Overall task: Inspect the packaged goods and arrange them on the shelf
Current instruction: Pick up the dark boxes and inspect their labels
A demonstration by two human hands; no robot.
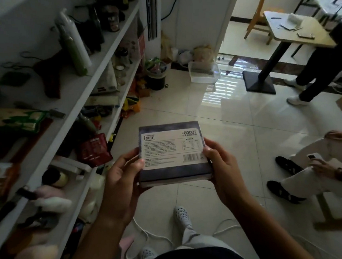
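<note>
Both hands hold a flat box, label up, at the centre of the frame.

The left hand (121,174) grips the box (173,151) by its left edge, thumb on the white printed label; the right hand (223,164) curls round its right edge. The box hangs above the tiled floor (238,134), just right of the cluttered white shelf (92,78) filling the left side.

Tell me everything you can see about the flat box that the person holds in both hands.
The box is flat and rectangular, apparently cardboard, dark purplish-grey, with a white label showing a logo, "6000", fine print and a barcode. It looks closed. It is held label-up over the tiled floor, beside the shelf. The left hand grips its left edge, the right hand its right edge.
</note>
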